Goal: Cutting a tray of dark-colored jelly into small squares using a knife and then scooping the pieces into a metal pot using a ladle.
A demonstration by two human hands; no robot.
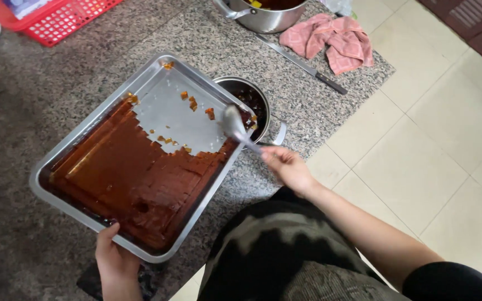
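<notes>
The left hand (pixel 115 259) grips the near rim of the tray (pixel 73 146), thumb curled over the edge and the fingers hidden beneath, holding that end tipped up so the far corner leans over the bowl (pixel 255 102). The right hand (pixel 288 167) pinches the handle of the spoon (pixel 234 127) between thumb and fingers, the spoon's bowl resting at the tray's far edge just above the bowl. The tray sits on the grey stone counter (pixel 18 100), and most of it is covered by a slab of dark brown jelly (pixel 124 178), scored into small cubes; the upper right part is bare metal with a few loose amber cubes (pixel 192 103) scattered on it. The jelly looks soft, wet and slippery, likely to slide or break apart when pushed, so it seems best moved by scraping gently with the spoon rather than by pinching. The tray appears thin, stiff and light in itself, though weighted by the slab, and the rolled rim is the natural place to hold it. Farther back stand a steel pot (pixel 263 17), a knife (pixel 302 66) lying flat, a pink cloth (pixel 336 39) and a red basket (pixel 57 19). Beyond the counter edge is pale tiled floor (pixel 430 139).
</notes>
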